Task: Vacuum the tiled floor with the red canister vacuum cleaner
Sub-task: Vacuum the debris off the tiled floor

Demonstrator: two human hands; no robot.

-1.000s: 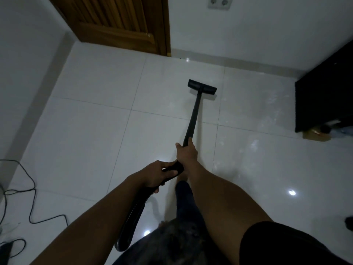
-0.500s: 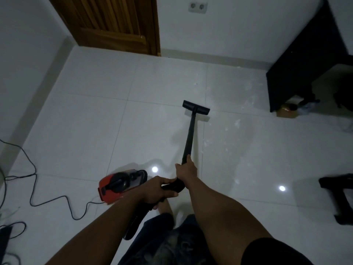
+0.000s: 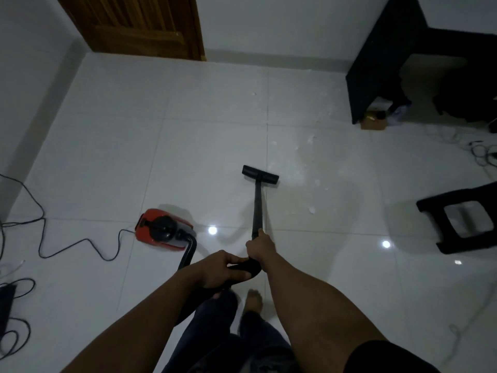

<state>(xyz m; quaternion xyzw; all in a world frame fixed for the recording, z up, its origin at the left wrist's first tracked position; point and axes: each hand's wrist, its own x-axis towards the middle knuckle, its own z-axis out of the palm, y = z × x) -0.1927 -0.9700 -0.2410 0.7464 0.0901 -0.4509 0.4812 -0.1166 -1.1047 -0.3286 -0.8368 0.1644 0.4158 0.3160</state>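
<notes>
left hand (image 3: pixel 220 267) and right hand (image 3: pixel 259 247) grip the wand (image 3: pixel 257 208); red vacuum (image 3: pixel 161 231) nearby.

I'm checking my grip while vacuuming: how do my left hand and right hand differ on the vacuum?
The right hand sits farther forward, wrapped round the straight black wand; the left hand sits nearer the body, on the curved handle. The left hand is on the side of the red canister, the right hand on the side of the black stool. Both grip the vacuum, close together.
</notes>
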